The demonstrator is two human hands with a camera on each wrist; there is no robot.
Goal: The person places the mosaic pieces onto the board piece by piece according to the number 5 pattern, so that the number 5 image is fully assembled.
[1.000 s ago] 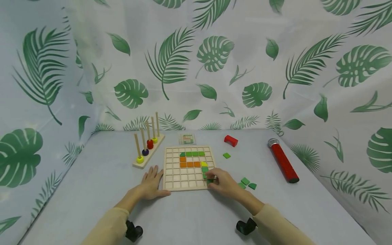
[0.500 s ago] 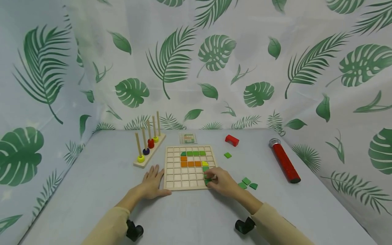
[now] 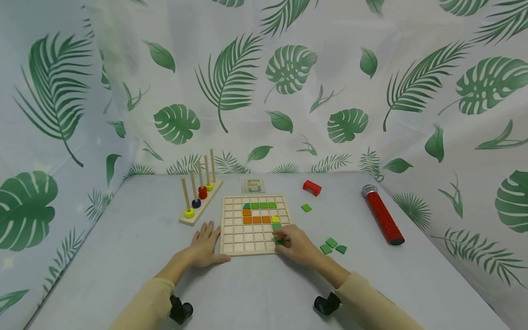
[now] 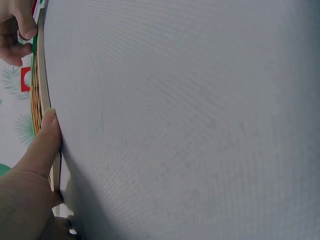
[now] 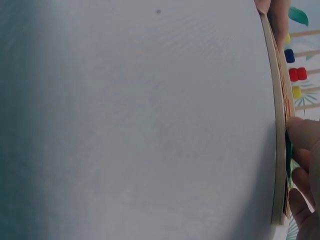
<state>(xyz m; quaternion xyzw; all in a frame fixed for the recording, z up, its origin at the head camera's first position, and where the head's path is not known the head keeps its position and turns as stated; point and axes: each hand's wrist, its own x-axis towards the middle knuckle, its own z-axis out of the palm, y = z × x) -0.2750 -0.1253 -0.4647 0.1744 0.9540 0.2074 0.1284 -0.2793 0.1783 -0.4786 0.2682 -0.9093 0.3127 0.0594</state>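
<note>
A wooden grid board [image 3: 243,237] lies mid-table. Set in its cells are a row of green tiles [image 3: 264,206], several orange tiles [image 3: 257,220] and a yellow tile [image 3: 275,219], with more green running down from the yellow. My left hand [image 3: 203,249] rests with spread fingers at the board's left side, its thumb along the front corner. At the lower right of the grid, my right hand [image 3: 299,245] pinches a green tile [image 5: 289,152] between thumb and fingers, low over the cells. The fingers partly cover that tile in the head view.
Right of the board lie loose green tiles [image 3: 331,242], another green tile [image 3: 306,208] and a red arch block [image 3: 311,187]. A red microphone-shaped tube [image 3: 384,217] lies farther right. A peg stand [image 3: 202,201] with coloured beads stands left; a pattern card [image 3: 253,185] lies behind the board.
My right hand has shifted slightly left with the green tile, over the column of green below the yellow tile. My left hand has stayed at the board's corner.
</note>
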